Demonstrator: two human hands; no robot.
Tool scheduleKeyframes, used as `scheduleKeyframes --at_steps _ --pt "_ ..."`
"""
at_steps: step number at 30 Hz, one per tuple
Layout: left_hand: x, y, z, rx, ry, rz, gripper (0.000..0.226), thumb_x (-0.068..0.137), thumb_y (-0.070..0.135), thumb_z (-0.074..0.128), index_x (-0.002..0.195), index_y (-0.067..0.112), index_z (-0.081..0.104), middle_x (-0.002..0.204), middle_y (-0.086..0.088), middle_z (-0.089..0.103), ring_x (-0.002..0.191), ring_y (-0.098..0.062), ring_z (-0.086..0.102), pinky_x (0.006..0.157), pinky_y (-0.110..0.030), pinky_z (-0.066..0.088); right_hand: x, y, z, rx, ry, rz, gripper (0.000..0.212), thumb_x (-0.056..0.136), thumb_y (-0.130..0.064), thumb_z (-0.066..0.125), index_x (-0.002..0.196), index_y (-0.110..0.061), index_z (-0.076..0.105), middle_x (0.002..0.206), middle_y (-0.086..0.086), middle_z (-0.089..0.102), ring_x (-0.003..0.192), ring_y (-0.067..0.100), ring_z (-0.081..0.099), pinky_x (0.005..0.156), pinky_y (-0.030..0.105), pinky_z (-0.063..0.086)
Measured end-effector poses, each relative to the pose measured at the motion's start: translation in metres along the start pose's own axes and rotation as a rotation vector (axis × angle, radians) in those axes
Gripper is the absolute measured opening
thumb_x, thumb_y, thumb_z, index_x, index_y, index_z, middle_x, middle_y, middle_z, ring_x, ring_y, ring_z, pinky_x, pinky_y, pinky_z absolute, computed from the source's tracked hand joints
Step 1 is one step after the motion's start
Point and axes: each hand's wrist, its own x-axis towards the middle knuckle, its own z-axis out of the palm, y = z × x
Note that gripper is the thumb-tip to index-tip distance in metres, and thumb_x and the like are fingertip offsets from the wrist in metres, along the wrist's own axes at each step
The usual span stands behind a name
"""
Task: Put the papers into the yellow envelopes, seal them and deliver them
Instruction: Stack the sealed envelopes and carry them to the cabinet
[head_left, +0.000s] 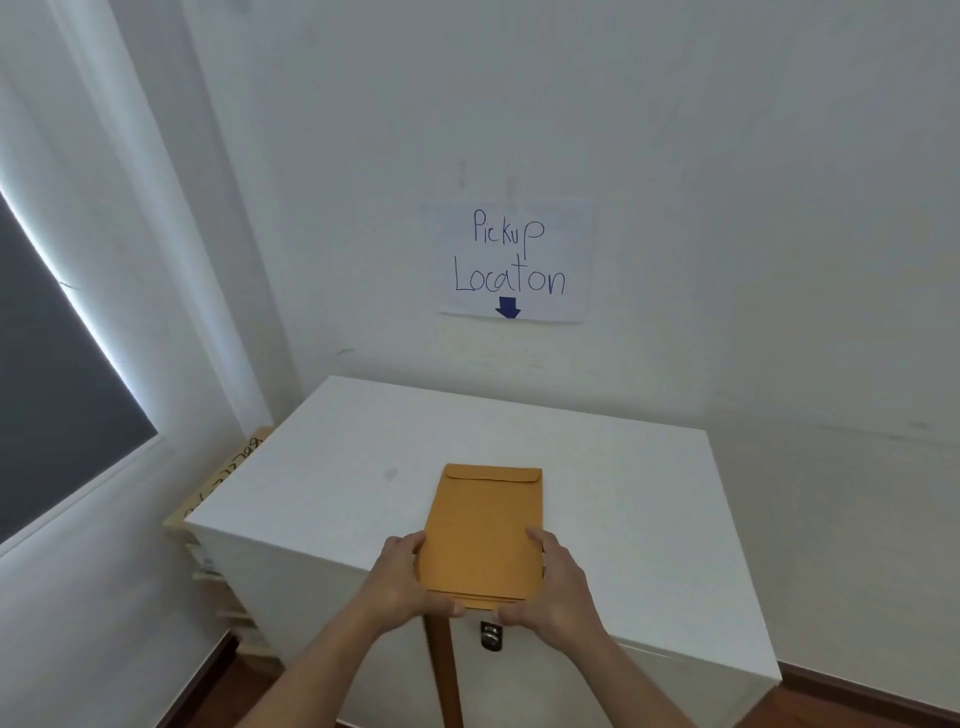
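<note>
A stack of yellow envelopes (485, 535), flaps closed and pointing away from me, lies on top of a white cabinet (322, 467) near its front edge. My left hand (402, 582) grips the stack's left near corner, fingers curled along the side edge and thumb at the near edge. My right hand (550, 587) grips the right near corner the same way. The near edge of the stack juts slightly past the cabinet's front. No loose papers are in view.
A paper sign (511, 260) reading "Pickup Location" with a blue down arrow is taped to the wall above the cabinet. A lock (491, 635) sits on the cabinet front. A cardboard box (218, 483) stands left of the cabinet, beside a window (57, 374).
</note>
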Motion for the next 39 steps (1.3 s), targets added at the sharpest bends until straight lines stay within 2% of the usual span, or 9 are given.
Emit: scheduleKeyframes --at_steps 3,8,12,20,23,28,35,37,39 --pt "0.008 -0.003 0.000 0.085 -0.001 0.012 0.126 0.052 0.038 0.095 0.152 0.011 0.023 0.132 0.003 0.032 0.120 -0.015 0.040 0.101 -0.030 0.045 0.008 0.004 0.005 -0.013 0.010 -0.007 0.119 0.052 -0.033 0.093 0.149 -0.024 0.025 0.141 -0.005 0.039 0.128 0.014 0.039 0.107 0.031 0.039" --pt "0.021 0.000 0.000 0.178 0.074 0.044 0.116 0.054 0.039 0.094 0.147 0.012 0.032 0.126 0.003 0.035 0.113 -0.014 0.041 0.088 -0.029 0.049 0.018 0.009 0.007 -0.041 0.046 0.006 0.113 0.056 -0.036 0.090 0.150 -0.017 0.028 0.145 -0.002 0.041 0.130 0.015 0.042 0.107 0.031 0.041" --pt "0.025 0.002 0.004 0.242 0.125 0.050 0.108 0.055 0.046 0.092 0.144 0.013 0.039 0.131 -0.001 0.045 0.119 -0.018 0.046 0.096 -0.028 0.043 0.023 0.008 0.009 -0.109 0.066 -0.003 0.108 0.060 -0.042 0.087 0.149 -0.016 0.031 0.144 -0.001 0.043 0.130 0.017 0.042 0.106 0.031 0.040" --pt "0.030 -0.005 0.007 0.170 0.221 0.103 0.092 0.059 0.033 0.092 0.138 0.021 0.045 0.115 0.008 0.055 0.106 -0.015 0.053 0.090 -0.031 0.048 0.035 0.006 0.013 -0.199 0.058 -0.005 0.077 0.055 -0.046 0.079 0.122 -0.026 0.047 0.105 -0.005 0.057 0.096 0.017 0.055 0.079 0.031 0.055" --pt "0.034 -0.007 0.006 0.195 0.224 0.119 0.083 0.062 0.033 0.089 0.133 0.021 0.049 0.112 0.009 0.057 0.103 -0.014 0.055 0.088 -0.033 0.051 0.039 0.006 0.013 -0.225 0.037 -0.015 0.092 0.059 -0.047 0.080 0.139 -0.021 0.043 0.126 -0.002 0.055 0.111 0.020 0.052 0.092 0.032 0.050" --pt "0.039 -0.012 0.006 0.265 0.212 0.126 0.080 0.071 0.035 0.085 0.139 0.019 0.045 0.134 0.003 0.050 0.119 -0.016 0.047 0.097 -0.028 0.043 0.036 -0.002 0.009 -0.270 0.013 -0.025 0.097 0.067 -0.050 0.080 0.148 -0.018 0.036 0.151 -0.001 0.035 0.134 0.020 0.036 0.111 0.032 0.036" --pt "0.042 -0.012 0.010 0.370 0.175 0.175 0.087 0.071 0.052 0.075 0.143 0.020 0.038 0.149 0.004 0.032 0.133 -0.015 0.033 0.106 -0.025 0.036 0.039 -0.002 0.005 -0.316 -0.010 -0.032 0.097 0.065 -0.051 0.081 0.145 -0.016 0.040 0.151 0.003 0.027 0.137 0.020 0.031 0.112 0.030 0.033" --pt "0.038 -0.008 0.016 0.450 0.216 0.202 0.083 0.076 0.062 0.063 0.144 0.023 0.034 0.157 0.001 0.020 0.141 -0.018 0.025 0.111 -0.031 0.031 0.039 -0.001 0.004 -0.333 -0.001 -0.039 0.094 0.066 -0.052 0.081 0.144 -0.016 0.042 0.150 0.003 0.028 0.136 0.020 0.032 0.111 0.030 0.033" --pt "0.036 -0.007 0.026 0.548 0.288 0.277 0.067 0.090 0.065 0.035 0.146 0.030 0.028 0.162 -0.001 0.011 0.147 -0.021 0.017 0.115 -0.035 0.025 0.040 -0.001 0.005 -0.357 0.001 -0.044 0.091 0.066 -0.053 0.080 0.142 -0.017 0.044 0.149 0.002 0.028 0.135 0.020 0.033 0.110 0.030 0.034"
